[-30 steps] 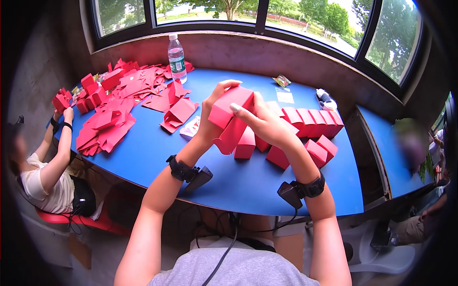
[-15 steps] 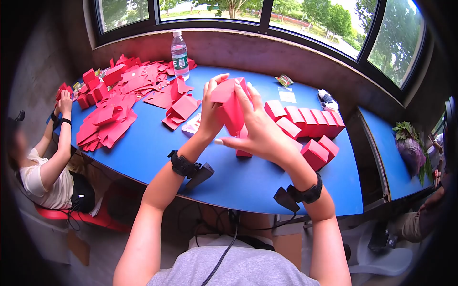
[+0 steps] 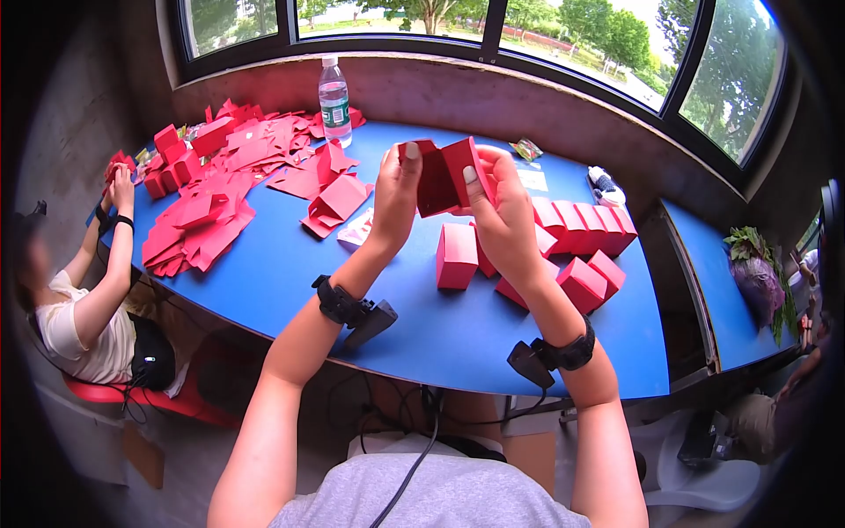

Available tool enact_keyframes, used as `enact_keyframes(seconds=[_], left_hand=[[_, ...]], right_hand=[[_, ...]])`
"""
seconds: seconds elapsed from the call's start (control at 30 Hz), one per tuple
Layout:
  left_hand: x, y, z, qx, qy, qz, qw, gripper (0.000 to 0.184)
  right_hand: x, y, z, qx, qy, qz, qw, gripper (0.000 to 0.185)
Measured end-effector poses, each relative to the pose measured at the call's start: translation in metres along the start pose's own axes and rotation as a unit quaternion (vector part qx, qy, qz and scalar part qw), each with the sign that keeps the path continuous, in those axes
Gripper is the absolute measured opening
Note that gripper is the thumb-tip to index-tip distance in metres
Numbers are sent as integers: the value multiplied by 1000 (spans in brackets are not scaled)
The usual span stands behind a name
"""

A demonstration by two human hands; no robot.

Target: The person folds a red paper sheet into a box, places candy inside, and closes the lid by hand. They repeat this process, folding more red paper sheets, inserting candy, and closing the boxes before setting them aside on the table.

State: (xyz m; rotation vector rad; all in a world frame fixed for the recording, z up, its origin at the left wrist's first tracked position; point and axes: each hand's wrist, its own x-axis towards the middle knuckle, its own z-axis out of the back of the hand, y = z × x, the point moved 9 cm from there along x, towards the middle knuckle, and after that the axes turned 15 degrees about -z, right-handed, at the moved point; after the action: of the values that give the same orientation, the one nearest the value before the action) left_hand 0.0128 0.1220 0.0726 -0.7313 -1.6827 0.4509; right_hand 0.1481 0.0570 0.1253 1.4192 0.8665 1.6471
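Above the blue table, both my hands grip one red paper box [image 3: 443, 187]. Its open end faces me, and the dark inside shows. My left hand [image 3: 398, 189] holds the left side, thumb at the upper edge. My right hand [image 3: 506, 207] pinches a raised flap on the right, thumb in front and fingers behind. Just below, a closed red box [image 3: 457, 257] stands on the table, with more red boxes [image 3: 581, 224] in a row to the right. An open red box [image 3: 336, 204] lies left of my left hand.
The blue table [image 3: 396, 330] carries a heap of flat red card pieces [image 3: 198, 224] at left and a water bottle [image 3: 334, 104] at the back. A co-worker [image 3: 84, 304] sits at the left end, hands on red card. A second blue table [image 3: 717, 286] stands right.
The box in my hands has turned so its open end faces me. My right hand has shifted right and up and now pinches the flap, uncovering the standing box below.
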Motion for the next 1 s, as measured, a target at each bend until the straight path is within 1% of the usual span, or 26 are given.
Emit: enact_keyframes(seconds=[0.03,0.07,0.13,0.17,0.2,0.23,0.27,0.3,0.33,0.37,0.4,0.43,0.47,0.5,0.53,0.57,0.6,0.67,0.7,0.73,0.8,0.83,0.9,0.93,1.0], left_hand=[[0,0,2,-10,-15,10,1000,49],[1,-2,3,-10,-15,10,1000,49],[0,-5,-2,-28,1,67,997,48],[0,1,3,-55,-19,64,996,33],[0,3,1,-55,-19,63,996,33],[3,-15,8,8,-63,-48,997,22],[2,-35,11,71,-105,-159,979,13],[0,-60,8,69,-145,-207,965,18],[-3,-58,15,68,-145,-207,965,18],[-2,-64,9,191,-42,-245,950,19],[-3,-67,-7,307,62,-278,908,20],[-9,-78,-15,341,57,-353,870,20],[-9,-77,-20,336,57,-352,872,20],[-10,-80,-27,360,63,-351,862,21],[-11,-81,-31,386,69,-348,851,24],[-9,-71,-31,369,95,-320,867,37],[-10,-70,-29,371,93,-319,867,37],[-8,-59,-35,343,159,-282,882,58],[-8,-52,-37,336,196,-267,882,71],[-8,-52,-36,336,197,-267,882,71],[-10,-50,-40,335,222,-270,875,86],[-10,-49,-41,335,222,-270,875,86],[-11,-48,-43,327,222,-272,877,101],[-11,-47,-44,327,223,-272,877,101],[-13,-50,-47,352,212,-293,864,109]], right_hand=[[-1,0,0,5,13,-27,1000,21],[-1,0,0,6,14,-26,1000,21],[1,-6,-1,30,25,-61,997,20],[2,-9,-1,30,26,-60,997,20],[3,-13,0,33,16,-56,998,21],[4,-14,2,35,7,-53,998,22],[4,-13,4,34,7,-52,998,22],[4,-13,5,55,7,-89,994,22],[3,-17,6,75,6,-126,989,23],[4,-19,5,75,5,-126,989,23],[6,-19,7,93,-7,-110,990,24],[7,-18,10,109,-19,-93,989,25],[9,-18,13,105,-22,-94,990,25],[9,-16,17,115,-34,-83,989,25],[9,-14,20,126,-43,-72,988,25],[8,-10,23,140,-54,-67,986,25],[8,-9,24,139,-51,-68,987,25],[8,-5,28,111,-56,-58,991,25],[7,-5,30,110,-71,-51,990,25],[7,-5,30,110,-72,-51,990,25],[7,-3,33,90,-83,-31,992,25],[7,-4,34,91,-84,-30,992,25],[7,-1,34,76,-80,-12,994,25],[6,0,34,76,-81,-12,994,25],[3,3,31,50,-88,-30,994,24]])
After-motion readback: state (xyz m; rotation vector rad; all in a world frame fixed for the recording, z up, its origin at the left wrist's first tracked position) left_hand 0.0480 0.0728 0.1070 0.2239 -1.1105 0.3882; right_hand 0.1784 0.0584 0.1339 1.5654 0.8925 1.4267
